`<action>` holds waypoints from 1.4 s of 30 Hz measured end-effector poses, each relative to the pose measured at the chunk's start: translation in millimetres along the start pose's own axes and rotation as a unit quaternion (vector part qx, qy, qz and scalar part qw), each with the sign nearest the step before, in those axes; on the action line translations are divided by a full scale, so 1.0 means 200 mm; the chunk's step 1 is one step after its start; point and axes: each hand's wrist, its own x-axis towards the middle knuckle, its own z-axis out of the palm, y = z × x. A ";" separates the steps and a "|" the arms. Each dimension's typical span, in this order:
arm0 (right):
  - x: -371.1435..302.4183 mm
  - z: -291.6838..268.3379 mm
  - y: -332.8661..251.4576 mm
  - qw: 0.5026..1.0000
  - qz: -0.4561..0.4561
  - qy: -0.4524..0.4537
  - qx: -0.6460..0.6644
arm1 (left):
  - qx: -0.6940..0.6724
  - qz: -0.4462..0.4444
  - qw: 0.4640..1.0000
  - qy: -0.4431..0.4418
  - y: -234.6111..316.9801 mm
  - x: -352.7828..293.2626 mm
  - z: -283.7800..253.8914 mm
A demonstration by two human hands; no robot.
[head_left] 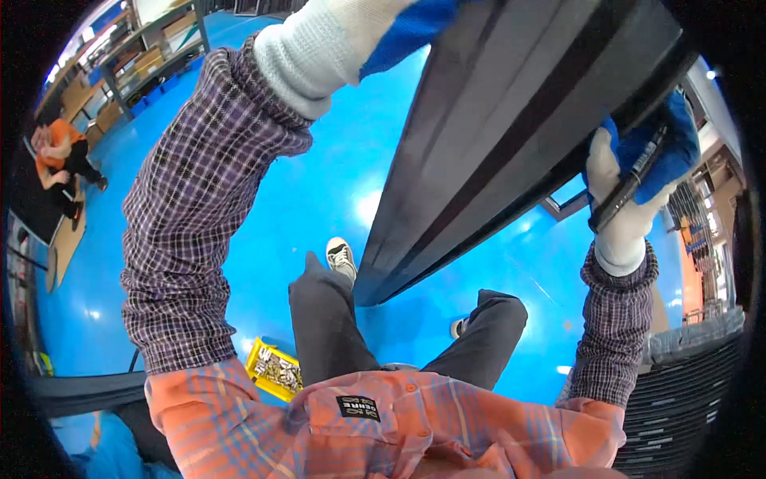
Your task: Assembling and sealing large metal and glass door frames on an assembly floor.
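A long dark grey and black ridged panel point(495, 128) stands on end in front of me, its narrow foot on the floor between my legs. My left hand point(383, 36), in a white glove with a blue coating, is up at the panel's top left side; its fingers run out of the picture. At the panel's right edge is my right hand point(638, 172), gloved the same way. A black marker point(630, 182) lies slantwise in its grip. Whether those fingers also press on the panel is hard to make out.
On the floor by my left leg sits a yellow bin point(273, 369) of small metal pieces. A tall stack of black frames point(682, 391) rises at the right. Shelving point(152, 60) with boxes stands far left. Another person point(60, 156) in orange is at the left.
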 end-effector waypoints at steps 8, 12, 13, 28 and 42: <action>-0.24 -0.37 0.22 0.962 0.235 0.033 0.132 | 0.319 0.228 0.910 -0.136 0.01 -0.02 -0.15; -0.39 -0.65 0.38 0.953 0.294 -0.005 0.069 | 0.346 0.225 0.904 -0.109 0.03 -0.05 -0.30; -0.44 -0.73 0.46 0.957 0.289 -0.022 0.029 | 0.346 0.227 0.905 -0.102 0.02 -0.09 -0.37; -1.16 -0.90 1.76 0.869 0.488 -0.071 -0.051 | 0.508 0.104 0.854 -0.049 0.05 -0.29 -0.23; -1.37 -1.05 1.92 0.885 0.444 0.003 -0.140 | 0.106 -0.130 0.986 0.003 0.20 -0.25 -0.90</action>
